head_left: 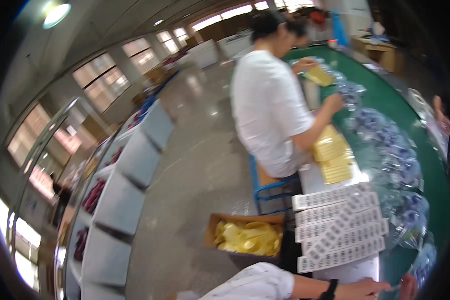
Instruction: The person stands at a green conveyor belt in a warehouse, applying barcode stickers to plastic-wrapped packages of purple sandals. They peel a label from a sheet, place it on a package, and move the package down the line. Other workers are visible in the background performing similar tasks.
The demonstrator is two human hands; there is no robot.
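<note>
My left hand (361, 289) comes in at the lower edge, with a white sleeve and a black band at the wrist. Its fingers are pinched together towards the right; what they hold, if anything, is too blurred to name. Just beyond the fingertips, my right hand (409, 287) shows only in part, its fingers smeared. Beside it on the green work surface (341, 118) lies a transparent plastic bag (425, 262) with bluish contents. Several white label strips (342, 228) with dark printed marks lie overlapping on a white board (352, 272), above my left hand.
A seated co-worker (270, 110) in white handles a yellow sheet (320, 76); more yellow sheets (332, 152) lie alongside. A row of bagged items (385, 132) runs along the table. A cardboard box (245, 257) of yellow pieces stands on the floor. White bins (117, 200) line the left.
</note>
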